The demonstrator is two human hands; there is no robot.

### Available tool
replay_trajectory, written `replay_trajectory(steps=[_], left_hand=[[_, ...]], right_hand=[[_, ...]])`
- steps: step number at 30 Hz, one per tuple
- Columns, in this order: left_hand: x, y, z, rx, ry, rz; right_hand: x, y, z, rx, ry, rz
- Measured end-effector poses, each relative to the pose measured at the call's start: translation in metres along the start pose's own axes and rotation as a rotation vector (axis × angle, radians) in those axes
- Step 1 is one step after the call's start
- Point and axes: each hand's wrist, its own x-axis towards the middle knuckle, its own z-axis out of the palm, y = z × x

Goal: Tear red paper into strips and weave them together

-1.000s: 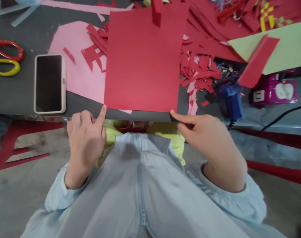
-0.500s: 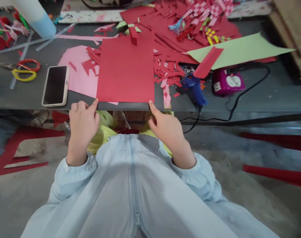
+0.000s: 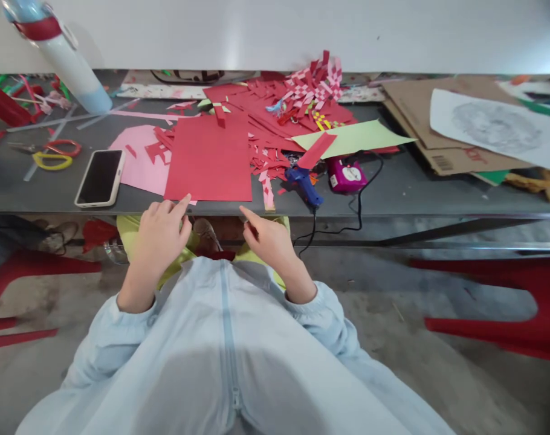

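Note:
A square red paper sheet (image 3: 209, 160) lies flat near the table's front edge, its near edge facing me. My left hand (image 3: 162, 237) is open, its index fingertip touching the sheet's near edge left of the middle; the other fingers bend loosely. Just off the table edge, right of centre, my right hand (image 3: 274, 243) points its index finger toward the sheet, apart from it, and holds nothing. Pink paper (image 3: 141, 172) partly shows under the sheet's left side, with red scraps on it. A small folded red strip (image 3: 219, 115) rests on the sheet's far edge.
Left lie a phone (image 3: 100, 178), scissors (image 3: 52, 161) and an upright bottle (image 3: 82, 84). A blue glue gun (image 3: 306, 186), its cord hanging off the edge, and a purple box (image 3: 346, 175) stand right. Red scraps (image 3: 275, 109) pile behind; cardboard (image 3: 415, 115) lies far right.
The view has tilted up and swung right, showing the bottle's top and cardboard. My right index finger has come off the sheet's near right corner; my left fingertip has slid right along its edge.

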Motion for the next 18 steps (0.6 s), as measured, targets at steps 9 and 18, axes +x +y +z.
replay_trajectory(steps=[9, 18], left_hand=[[0.017, -0.037, 0.013, -0.009, -0.001, -0.073], [0.029, -0.058, 0.018, -0.122, -0.012, 0.003]], right_hand=[[0.016, -0.014, 0.006, 0.033, -0.009, -0.239], [0.028, -0.030, -0.005, 0.109, 0.039, -0.274]])
